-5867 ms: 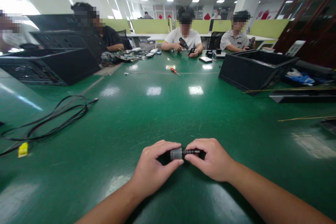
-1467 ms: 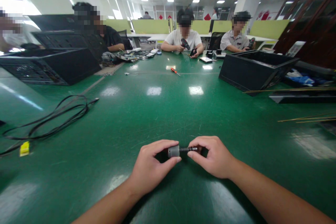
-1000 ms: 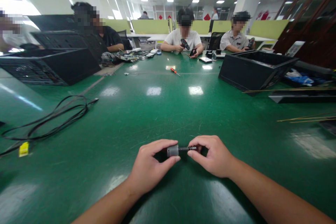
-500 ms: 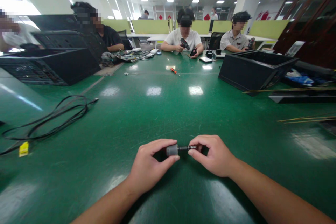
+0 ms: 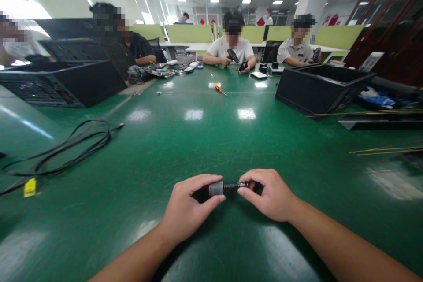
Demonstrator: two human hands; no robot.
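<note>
Open-plan workshop: shared green workbench (image 5: pixel 198 141)

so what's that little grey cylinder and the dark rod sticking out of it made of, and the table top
Grey cylinder: looks like metal, a dull satin grey, though plastic cannot be ruled out.
Dark rod: probably blackened steel; thin, straight, faintly ridged.
Table top: a glossy green mat, likely rubber or vinyl; it mirrors the ceiling lights and shows fine scratches.

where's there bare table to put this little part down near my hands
Bare green table stretches ahead of both hands, between the black cable on the left and the black case on the right. The right edge is crowded with thin rods; the far end with tools and a red screwdriver.
</note>
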